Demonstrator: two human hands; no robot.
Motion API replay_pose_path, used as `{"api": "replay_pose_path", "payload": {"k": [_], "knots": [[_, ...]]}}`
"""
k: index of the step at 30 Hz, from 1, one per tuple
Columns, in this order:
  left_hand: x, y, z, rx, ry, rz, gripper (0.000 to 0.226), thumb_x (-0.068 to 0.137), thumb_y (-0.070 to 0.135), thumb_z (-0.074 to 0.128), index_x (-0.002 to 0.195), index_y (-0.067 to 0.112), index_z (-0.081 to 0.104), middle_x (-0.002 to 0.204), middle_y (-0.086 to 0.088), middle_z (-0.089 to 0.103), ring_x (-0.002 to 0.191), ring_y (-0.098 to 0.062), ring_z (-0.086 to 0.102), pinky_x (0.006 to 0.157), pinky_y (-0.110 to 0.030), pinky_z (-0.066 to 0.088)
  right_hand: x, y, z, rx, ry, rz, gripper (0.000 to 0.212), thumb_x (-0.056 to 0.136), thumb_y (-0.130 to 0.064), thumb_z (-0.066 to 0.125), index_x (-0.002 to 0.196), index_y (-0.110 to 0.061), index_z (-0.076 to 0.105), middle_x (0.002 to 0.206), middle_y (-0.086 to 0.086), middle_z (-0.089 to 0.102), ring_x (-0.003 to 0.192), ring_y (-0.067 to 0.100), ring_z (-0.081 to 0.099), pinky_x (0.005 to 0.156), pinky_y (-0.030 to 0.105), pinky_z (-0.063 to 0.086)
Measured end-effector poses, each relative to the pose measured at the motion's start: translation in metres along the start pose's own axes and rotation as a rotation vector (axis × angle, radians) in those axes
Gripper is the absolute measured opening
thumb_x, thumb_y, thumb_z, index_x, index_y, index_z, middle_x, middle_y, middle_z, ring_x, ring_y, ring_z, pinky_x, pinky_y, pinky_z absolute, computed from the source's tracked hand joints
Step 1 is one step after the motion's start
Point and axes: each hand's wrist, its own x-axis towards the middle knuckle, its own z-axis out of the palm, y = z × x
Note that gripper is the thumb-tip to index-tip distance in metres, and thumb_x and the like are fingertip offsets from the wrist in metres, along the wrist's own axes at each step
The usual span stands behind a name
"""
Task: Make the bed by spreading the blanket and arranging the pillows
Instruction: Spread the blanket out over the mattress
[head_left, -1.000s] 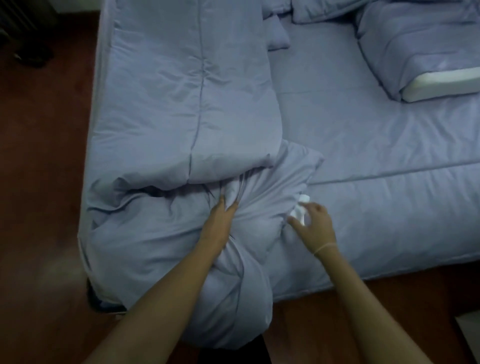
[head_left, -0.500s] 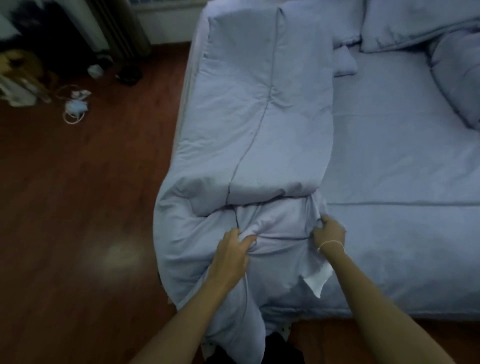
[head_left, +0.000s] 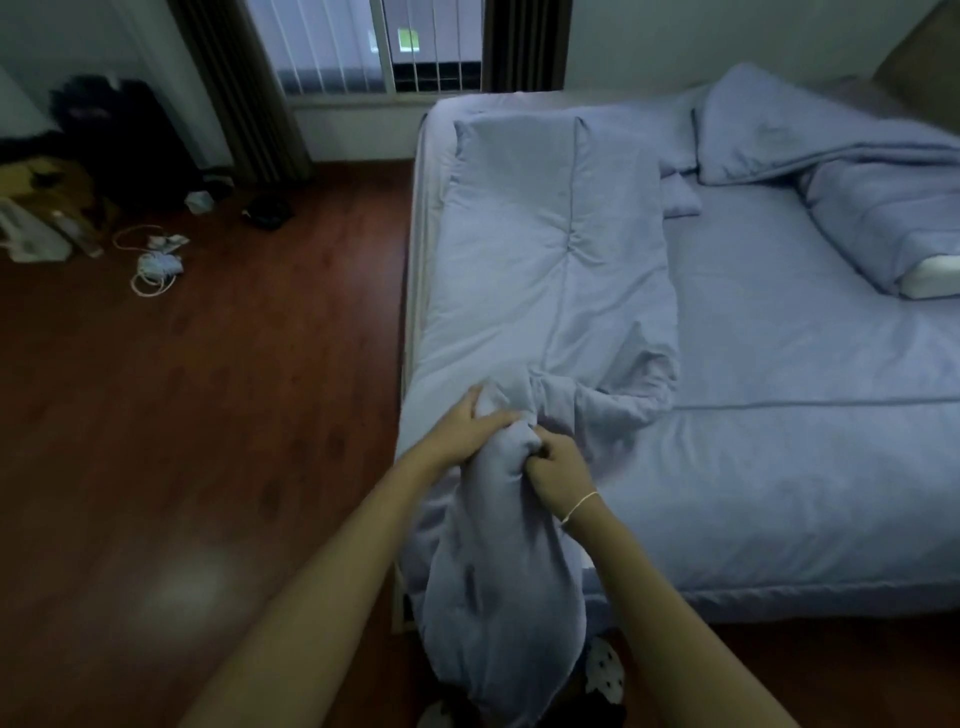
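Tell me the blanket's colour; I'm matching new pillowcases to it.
The blanket is a plain pale blue-lilac, with no pattern, seen in the head view.

left hand (head_left: 475, 428) and right hand (head_left: 558, 467) gripping bunched blanket (head_left: 561, 270), bed (head_left: 805, 415)

Both arms reach forward, nearly meeting. Left hand (head_left: 470, 426) grips a bunched fold of the blanket (head_left: 561, 270), fingers wrapped over it. Right hand (head_left: 558, 467) is fisted on the same bunch, a thin band round its wrist.
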Motion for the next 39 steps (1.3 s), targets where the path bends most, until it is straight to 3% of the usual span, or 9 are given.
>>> {"api": "replay_pose_path", "payload": {"k": [4, 7, 11, 14, 16, 19, 22, 25, 39], "knots": [[-0.034, -0.058, -0.062, -0.048, -0.038, -0.019, 0.037, 0.079, 0.008, 0.063, 0.113, 0.02, 0.058, 0.111, -0.004, 0.064, 0.101, -0.018, 0.059, 0.085, -0.028, 0.048, -0.019, 0.006, 0.059, 0.083, 0.026, 0.049, 0.02, 0.071, -0.003, 0.053, 0.066, -0.019, 0.064, 0.065, -0.009, 0.063, 0.064, 0.007, 0.055, 0.068, 0.027, 0.046], [-0.053, -0.112, -0.107, 0.032, 0.077, -0.056, 0.041, 0.079, 0.004, 0.056, 0.118, 0.018, 0.06, 0.112, -0.005, 0.066, 0.104, -0.021, 0.062, 0.084, -0.026, 0.049, -0.025, 0.013, 0.088, 0.087, 0.053, 0.114, 0.025, 0.084, 0.0, 0.057, 0.085, -0.023, 0.067, 0.086, -0.001, 0.067, 0.084, 0.017, 0.061, 0.078, 0.032, 0.05], [-0.087, -0.165, -0.163, 0.238, 0.423, -0.057, 0.04, 0.083, -0.002, 0.053, 0.12, 0.011, 0.059, 0.11, -0.011, 0.062, 0.101, -0.024, 0.058, 0.079, -0.024, 0.039, -0.023, 0.021, 0.113, 0.018, -0.006, 0.261, 0.039, 0.085, -0.013, 0.061, 0.123, -0.019, 0.056, 0.125, 0.005, 0.056, 0.109, 0.017, 0.051, 0.096, 0.037, 0.047], [-0.114, -0.194, -0.189, 0.378, 0.639, -0.189, 0.038, 0.091, 0.003, 0.043, 0.128, 0.011, 0.052, 0.119, -0.019, 0.052, 0.104, -0.033, 0.051, 0.083, -0.038, 0.041, -0.021, 0.021, 0.131, -0.121, -0.085, 0.277, 0.053, 0.084, -0.017, 0.061, 0.133, -0.025, 0.046, 0.141, 0.008, 0.045, 0.124, 0.024, 0.047, 0.104, 0.041, 0.041], [-0.126, -0.221, -0.197, 0.661, 0.721, -0.213, 0.048, 0.091, 0.005, 0.046, 0.137, 0.018, 0.043, 0.121, -0.025, 0.046, 0.102, -0.041, 0.05, 0.084, -0.047, 0.044, -0.02, 0.019, 0.142, -0.173, -0.131, 0.296, 0.056, 0.084, -0.019, 0.06, 0.137, -0.027, 0.042, 0.144, 0.008, 0.042, 0.128, 0.026, 0.045, 0.104, 0.04, 0.04], [-0.14, -0.24, -0.193, 1.148, 0.63, -0.271, 0.08, 0.079, 0.009, 0.066, 0.146, 0.03, 0.028, 0.121, -0.021, 0.047, 0.086, -0.033, 0.052, 0.072, -0.041, 0.048, -0.021, 0.019, 0.156, -0.197, -0.201, 0.323, 0.058, 0.086, -0.022, 0.059, 0.14, -0.028, 0.039, 0.147, 0.009, 0.039, 0.131, 0.028, 0.042, 0.102, 0.039, 0.038], [-0.136, -0.248, -0.182, 1.339, 0.493, -0.275, 0.088, 0.084, 0.027, 0.062, 0.15, 0.028, 0.003, 0.154, -0.02, 0.012, 0.129, -0.036, 0.033, 0.098, -0.044, 0.038, -0.024, 0.024, 0.159, -0.213, -0.215, 0.343, 0.058, 0.087, -0.022, 0.058, 0.141, -0.027, 0.037, 0.145, 0.01, 0.04, 0.129, 0.029, 0.043, 0.098, 0.036, 0.038], [-0.126, -0.253, -0.172, 1.316, 0.394, -0.293, 0.069, 0.095, 0.022, 0.047, 0.149, 0.027, 0.004, 0.157, -0.017, 0.0, 0.143, -0.037, 0.009, 0.11, -0.052, 0.024, -0.028, 0.033, 0.152, -0.245, -0.204, 0.369, 0.058, 0.088, -0.022, 0.057, 0.142, -0.026, 0.036, 0.144, 0.01, 0.042, 0.126, 0.029, 0.046, 0.096, 0.035, 0.038], [-0.042, -0.186, -0.108, 1.153, 0.152, -0.127, 0.067, 0.092, 0.026, 0.048, 0.148, 0.028, 0.012, 0.158, -0.011, -0.002, 0.143, -0.031, 0.012, 0.113, -0.057, 0.01, 0.012, 0.047, 0.064, -0.246, -0.086, 0.401, 0.056, 0.089, -0.023, 0.057, 0.141, -0.027, 0.037, 0.148, 0.011, 0.038, 0.128, 0.031, 0.045, 0.103, 0.04, 0.038]]}}
